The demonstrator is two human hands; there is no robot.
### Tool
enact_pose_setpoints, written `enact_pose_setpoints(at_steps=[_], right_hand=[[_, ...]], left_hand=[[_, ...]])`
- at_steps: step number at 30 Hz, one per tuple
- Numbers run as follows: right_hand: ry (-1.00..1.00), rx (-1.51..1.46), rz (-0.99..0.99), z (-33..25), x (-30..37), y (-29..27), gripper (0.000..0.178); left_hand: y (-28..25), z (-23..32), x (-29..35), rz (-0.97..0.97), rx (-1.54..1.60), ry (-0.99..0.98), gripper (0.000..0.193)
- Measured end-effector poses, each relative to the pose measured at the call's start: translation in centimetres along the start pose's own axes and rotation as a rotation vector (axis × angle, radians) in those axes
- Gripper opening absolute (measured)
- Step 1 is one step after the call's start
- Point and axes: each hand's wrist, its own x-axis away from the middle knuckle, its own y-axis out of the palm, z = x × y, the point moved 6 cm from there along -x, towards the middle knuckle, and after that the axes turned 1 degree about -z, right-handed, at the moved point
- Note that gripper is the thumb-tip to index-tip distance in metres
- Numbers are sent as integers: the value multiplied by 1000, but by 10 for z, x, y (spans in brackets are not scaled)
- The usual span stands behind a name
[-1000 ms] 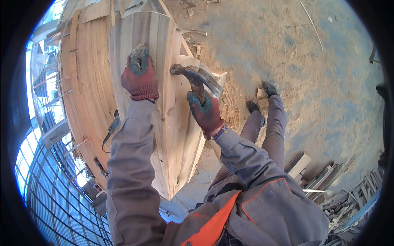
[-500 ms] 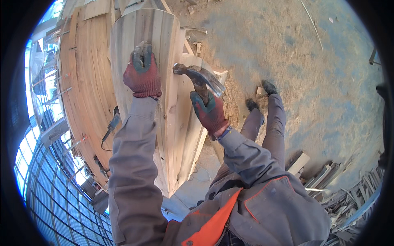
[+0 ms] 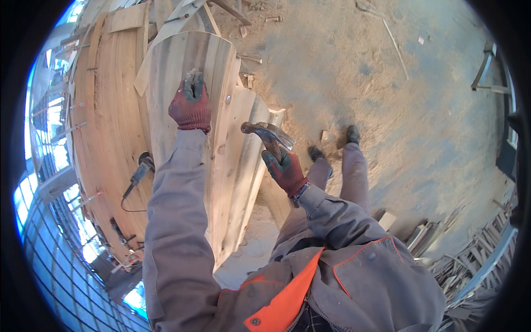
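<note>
Hammer (image 3: 269, 133) in right hand (image 3: 286, 172)

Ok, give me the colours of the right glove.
The glove is dull red, with dark grey-green on the fingers; the head view shows it best.

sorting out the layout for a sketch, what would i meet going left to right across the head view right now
Corded power tool → gloved left hand → hammer in the gloved right hand → dark right shoe → heap of wood scraps.
</note>
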Motion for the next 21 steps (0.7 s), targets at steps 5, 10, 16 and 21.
enact_pose_setpoints(at_steps=[5, 10, 16, 21], right_hand=[[-304, 668, 114, -71, 8, -70, 34], [-278, 815, -11, -146, -2, -107, 65], [-556, 764, -389, -230, -11, -61, 78], [-593, 927, -508, -238, -53, 41, 72]], left_hand=[[1, 0, -2, -104, -250, -104, 43], [-4, 8, 13, -193, -348, -469, 42], [-53, 94, 213, 419, 956, -1001, 22], [-97, 180, 386, 398, 1252, -1590, 43]])
